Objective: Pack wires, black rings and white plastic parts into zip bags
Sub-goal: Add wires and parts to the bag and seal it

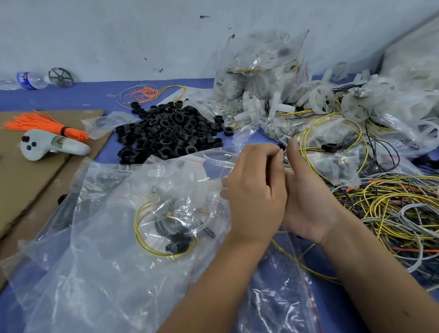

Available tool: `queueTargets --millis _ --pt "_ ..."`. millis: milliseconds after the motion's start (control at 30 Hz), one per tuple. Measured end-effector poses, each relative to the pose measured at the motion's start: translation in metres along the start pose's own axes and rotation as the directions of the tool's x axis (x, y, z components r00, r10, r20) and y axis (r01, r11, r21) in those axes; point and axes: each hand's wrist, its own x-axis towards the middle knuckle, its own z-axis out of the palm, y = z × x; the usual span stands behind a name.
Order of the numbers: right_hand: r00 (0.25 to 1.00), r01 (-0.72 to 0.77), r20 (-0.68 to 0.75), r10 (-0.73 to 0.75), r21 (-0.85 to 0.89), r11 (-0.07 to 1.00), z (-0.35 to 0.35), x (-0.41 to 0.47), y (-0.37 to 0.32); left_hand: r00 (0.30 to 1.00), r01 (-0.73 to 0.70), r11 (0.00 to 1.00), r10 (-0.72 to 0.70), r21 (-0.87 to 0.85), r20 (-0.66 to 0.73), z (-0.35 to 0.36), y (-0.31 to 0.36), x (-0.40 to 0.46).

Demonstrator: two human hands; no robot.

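Both my bare forearms reached in from lower right, converging mid-frame. My left hand (pixel 255 190) lay back-up, fingers curled inward, fingertips bunched near top beside thumb, pinching something too small to tell. My right hand (pixel 305 193) sat just beside it, touching it, palm turned toward left, thumb raised upright, fingers mostly hidden behind left hand. Wrists near, forearms apart.
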Motion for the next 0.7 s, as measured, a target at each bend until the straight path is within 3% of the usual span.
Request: queueTargets --millis 133,267,367,467,567,700 --pt "0.996 -0.056 0.069 0.055 0.014 0.998 0.001 -0.004 -0.002 1.0 0.017 1.0 -0.017 0.001 0.002 0.001 -0.002 0.0" --pt "1.0 -0.013 0.019 0.012 0.011 1.0 0.01 -0.006 -0.007 0.998 0.055 0.998 -0.055 -0.01 0.024 0.0 -0.006 0.002" --pt "0.997 0.004 -0.082 -0.012 -0.093 0.996 0.012 -0.002 -0.004 0.98 0.171 0.984 -0.164 -0.053 0.115 0.0 -0.015 0.005" --pt "0.995 0.014 -0.102 -0.022 -0.073 0.997 0.012 0.0 0.0 0.935 0.312 0.944 -0.284 -0.111 0.21 0.001 -0.022 0.006" --pt "0.988 0.06 -0.14 -0.068 -0.06 0.996 0.008 0.002 0.003 0.905 0.351 0.927 -0.298 -0.136 0.304 -0.001 -0.027 0.008" --pt "0.89 0.181 -0.302 -0.342 -0.455 0.872 0.0 0.004 0.005 0.856 0.424 0.89 -0.334 -0.167 0.394 -0.004 -0.033 0.011"
